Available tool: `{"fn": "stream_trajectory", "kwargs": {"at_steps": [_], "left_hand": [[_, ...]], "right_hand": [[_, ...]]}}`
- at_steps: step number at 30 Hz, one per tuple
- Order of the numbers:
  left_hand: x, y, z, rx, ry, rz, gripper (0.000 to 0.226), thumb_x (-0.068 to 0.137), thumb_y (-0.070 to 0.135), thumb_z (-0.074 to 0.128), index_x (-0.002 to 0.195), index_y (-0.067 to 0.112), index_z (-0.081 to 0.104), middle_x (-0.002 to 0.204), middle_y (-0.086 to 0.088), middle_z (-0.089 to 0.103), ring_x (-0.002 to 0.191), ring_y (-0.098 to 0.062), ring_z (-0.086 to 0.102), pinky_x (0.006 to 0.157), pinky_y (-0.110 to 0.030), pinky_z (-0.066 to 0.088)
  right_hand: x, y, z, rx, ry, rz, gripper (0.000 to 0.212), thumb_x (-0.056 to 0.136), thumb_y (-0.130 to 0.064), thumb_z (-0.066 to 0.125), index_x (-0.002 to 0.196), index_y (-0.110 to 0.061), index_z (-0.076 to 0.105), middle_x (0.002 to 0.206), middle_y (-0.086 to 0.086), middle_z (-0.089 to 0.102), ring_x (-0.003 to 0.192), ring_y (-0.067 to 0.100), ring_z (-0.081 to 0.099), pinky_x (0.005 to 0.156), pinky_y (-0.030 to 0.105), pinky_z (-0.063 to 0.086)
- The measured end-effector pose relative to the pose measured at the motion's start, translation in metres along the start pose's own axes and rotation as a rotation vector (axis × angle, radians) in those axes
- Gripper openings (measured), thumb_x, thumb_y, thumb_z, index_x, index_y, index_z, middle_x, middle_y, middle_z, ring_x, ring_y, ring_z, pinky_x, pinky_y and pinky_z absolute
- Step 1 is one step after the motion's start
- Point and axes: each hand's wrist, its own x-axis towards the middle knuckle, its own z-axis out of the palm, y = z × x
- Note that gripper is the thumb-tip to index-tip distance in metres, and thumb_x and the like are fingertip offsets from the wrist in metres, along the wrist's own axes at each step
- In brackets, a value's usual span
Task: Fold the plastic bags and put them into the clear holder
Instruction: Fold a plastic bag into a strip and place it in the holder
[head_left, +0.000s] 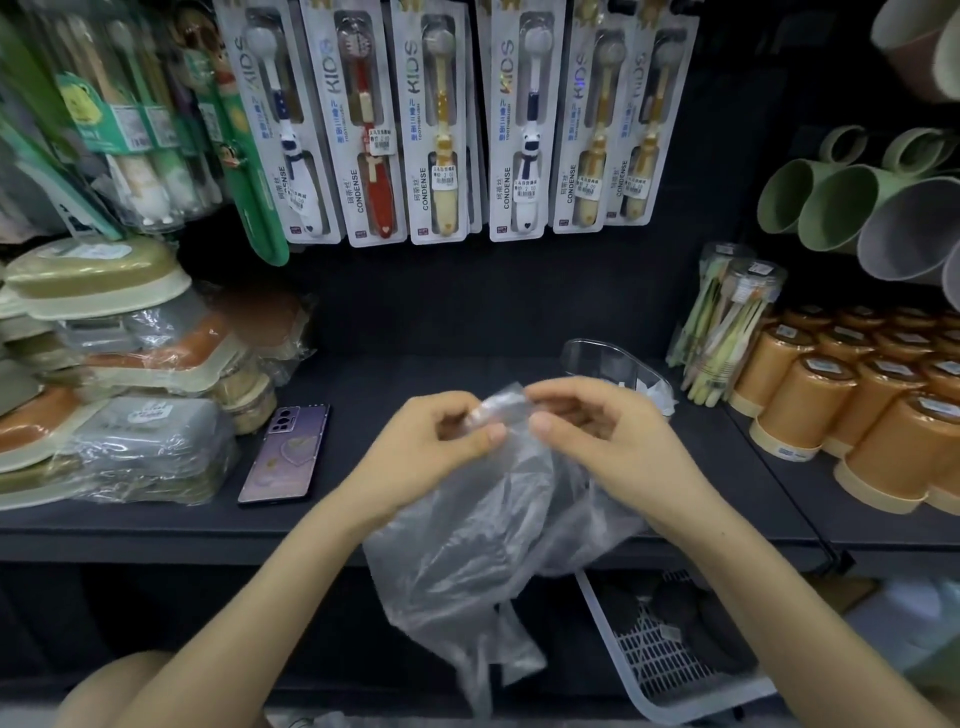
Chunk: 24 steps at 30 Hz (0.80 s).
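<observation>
A thin translucent plastic bag (483, 540) hangs in front of the dark shelf, its lower part drooping past the shelf's front edge. My left hand (441, 441) pinches the bag's top edge between thumb and fingers. My right hand (602, 431) grips the same top edge just to the right, the two hands almost touching. Behind my right hand, on the shelf, stands the clear holder (608, 364), with white folded plastic showing inside it at its right end.
A purple phone (285, 457) lies on the black shelf (395, 374) to the left. Wrapped soap dishes (130, 395) are stacked at far left, orange cups (852, 400) at right, packaged toothbrushes (441, 124) hang behind. A white basket (670, 649) sits below right.
</observation>
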Motion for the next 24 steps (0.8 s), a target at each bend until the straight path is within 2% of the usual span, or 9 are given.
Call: {"fn": "stream_trajectory", "kwargs": {"at_steps": [2,5,8,11,13,16,18,22,24], "left_hand": [[-0.001,-0.007,0.002,-0.210,0.107,-0.039,0.033,0.082,0.032,0.070,0.072,0.004,0.056,0.069,0.002,0.055,0.070,-0.012,0.053,0.069,-0.026,0.043],[-0.003,-0.012,0.004,-0.370,0.211,-0.054,0.037,0.083,0.031,0.073,0.074,0.000,0.054,0.073,-0.004,0.054,0.071,-0.015,0.053,0.068,-0.026,0.044],[-0.003,-0.013,0.005,-0.422,0.252,-0.049,0.026,0.086,0.031,0.068,0.064,0.022,0.059,0.067,0.007,0.051,0.064,-0.005,0.049,0.062,-0.017,0.042],[-0.003,-0.018,-0.001,-0.469,0.280,-0.059,0.026,0.082,0.034,0.063,0.058,0.027,0.056,0.062,0.012,0.046,0.060,-0.002,0.044,0.060,-0.014,0.040],[-0.005,-0.022,-0.005,-0.498,0.281,-0.056,0.026,0.080,0.037,0.067,0.060,0.024,0.055,0.062,0.010,0.045,0.060,-0.003,0.043,0.061,-0.014,0.039],[-0.008,-0.024,-0.008,-0.554,0.313,-0.067,0.028,0.084,0.029,0.067,0.060,0.019,0.056,0.059,0.011,0.049,0.056,-0.001,0.048,0.058,-0.013,0.043],[-0.009,-0.027,-0.013,-0.585,0.375,-0.100,0.027,0.084,0.028,0.061,0.059,0.019,0.058,0.059,0.010,0.054,0.056,-0.003,0.053,0.058,-0.016,0.047],[-0.012,-0.041,-0.035,-0.786,0.424,-0.142,0.022,0.087,0.027,0.057,0.065,0.023,0.061,0.069,0.006,0.061,0.065,-0.009,0.060,0.066,-0.026,0.054],[-0.012,-0.050,-0.047,-0.818,0.445,-0.158,0.019,0.090,0.026,0.055,0.073,0.020,0.061,0.075,0.003,0.063,0.072,-0.011,0.063,0.069,-0.026,0.056]], "right_hand": [[-0.011,0.011,-0.008,0.014,0.092,-0.002,0.025,0.085,-0.034,0.069,0.110,-0.031,0.066,0.106,-0.009,0.068,0.100,0.003,0.062,0.088,0.022,0.049],[-0.027,0.033,-0.016,0.020,0.042,0.008,0.036,0.082,-0.050,0.063,0.117,-0.043,0.061,0.123,-0.017,0.059,0.119,0.001,0.053,0.100,0.026,0.041],[-0.032,0.048,-0.019,0.107,-0.079,-0.009,0.039,0.079,-0.046,0.062,0.118,-0.039,0.062,0.134,-0.013,0.051,0.128,0.007,0.046,0.105,0.029,0.038],[-0.029,0.054,-0.018,0.164,-0.185,-0.039,0.043,0.080,-0.036,0.065,0.122,-0.029,0.062,0.135,-0.007,0.049,0.130,0.017,0.045,0.103,0.029,0.042],[-0.023,0.057,-0.011,0.109,-0.163,-0.073,0.037,0.080,-0.029,0.068,0.117,-0.029,0.064,0.128,-0.007,0.053,0.123,0.020,0.050,0.098,0.032,0.046],[-0.016,0.059,0.001,0.100,-0.034,-0.070,0.015,0.082,-0.015,0.075,0.090,-0.028,0.073,0.103,-0.004,0.065,0.099,0.015,0.063,0.088,0.032,0.052],[-0.015,0.059,0.001,0.099,0.004,-0.037,0.015,0.083,-0.008,0.071,0.080,-0.022,0.074,0.090,0.000,0.070,0.086,0.014,0.066,0.082,0.028,0.052],[-0.018,0.060,-0.018,0.080,-0.037,0.032,0.003,0.079,-0.015,0.071,0.078,-0.016,0.074,0.080,0.001,0.073,0.078,0.009,0.067,0.076,0.019,0.051],[-0.019,0.065,-0.031,0.057,-0.067,0.080,0.007,0.075,-0.023,0.070,0.075,-0.017,0.074,0.079,0.003,0.072,0.076,0.010,0.067,0.075,0.020,0.051]]}}
